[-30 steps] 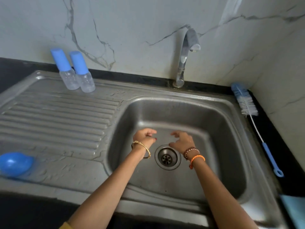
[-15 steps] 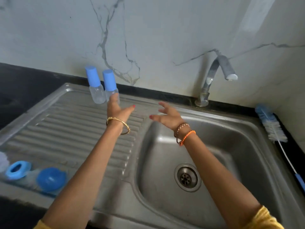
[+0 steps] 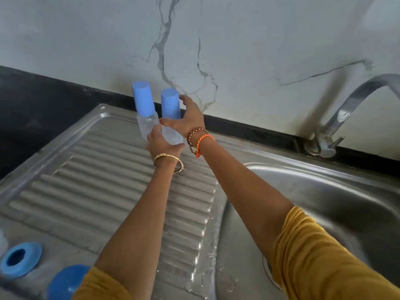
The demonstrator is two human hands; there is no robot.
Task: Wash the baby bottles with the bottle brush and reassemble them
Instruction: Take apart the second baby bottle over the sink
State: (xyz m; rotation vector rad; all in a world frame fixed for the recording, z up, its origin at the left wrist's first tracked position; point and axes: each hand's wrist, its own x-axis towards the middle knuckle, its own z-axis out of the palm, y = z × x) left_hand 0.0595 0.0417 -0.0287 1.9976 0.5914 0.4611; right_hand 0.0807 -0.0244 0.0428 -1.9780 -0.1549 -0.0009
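Two capped bottles (image 3: 149, 118) upright on drainboard (image 3: 86, 169), apparently empty. Right hand (image 3: 186, 120) spread around right bottle (image 3: 172, 118); left hand (image 3: 161, 144) at its base, grip unclear.

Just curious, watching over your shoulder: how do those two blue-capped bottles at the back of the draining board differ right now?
The left bottle stands farther back, so its cap shows higher; the right bottle sits nearer. The right hand spreads around the right bottle's cap, while the left hand reaches the bottles' clear bodies; its grip is hidden. Both have tall blue caps and clear bodies, and stand close together.
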